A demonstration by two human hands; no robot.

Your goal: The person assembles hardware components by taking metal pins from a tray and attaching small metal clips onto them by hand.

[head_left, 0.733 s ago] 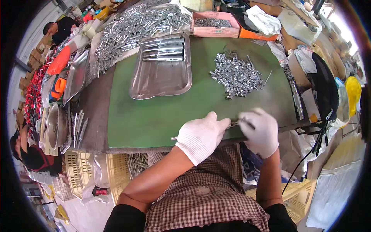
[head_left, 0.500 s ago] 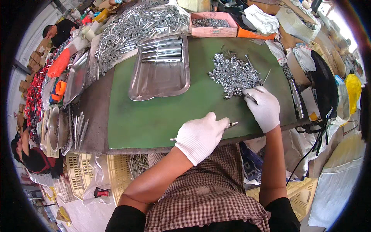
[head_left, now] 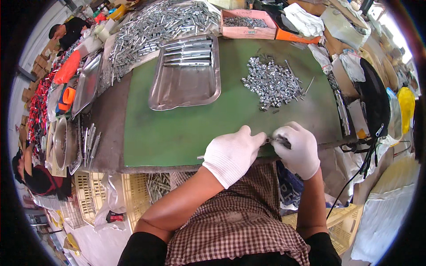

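My left hand [head_left: 234,153], in a white knit glove, is closed around a slim metal rod [head_left: 201,157]. One end pokes out beside the wrist; the other shows past the fingertips. My right hand [head_left: 301,150], also gloved, is pinched at that far end, against the left fingertips. Something dark grey [head_left: 282,141] shows at its fingers, too small to make out. Beyond the hands lies a heap of small shiny metal pieces [head_left: 270,84], with thin metal pins [head_left: 309,85] at its right edge. A metal tray [head_left: 184,105] left of the heap holds several metal rods [head_left: 188,56].
A green mat [head_left: 177,137] covers the bench. Many metal rods [head_left: 155,26] are piled at the back left, beside a pink box [head_left: 248,32] of small parts. A metal bowl [head_left: 66,142] stands left. Yellow crates [head_left: 135,195] sit below. Two other people are at left.
My right hand has moved from the heap's near edge toward me and left, to the rod's end. My left hand still holds the rod, almost in place. The view has shifted slightly.
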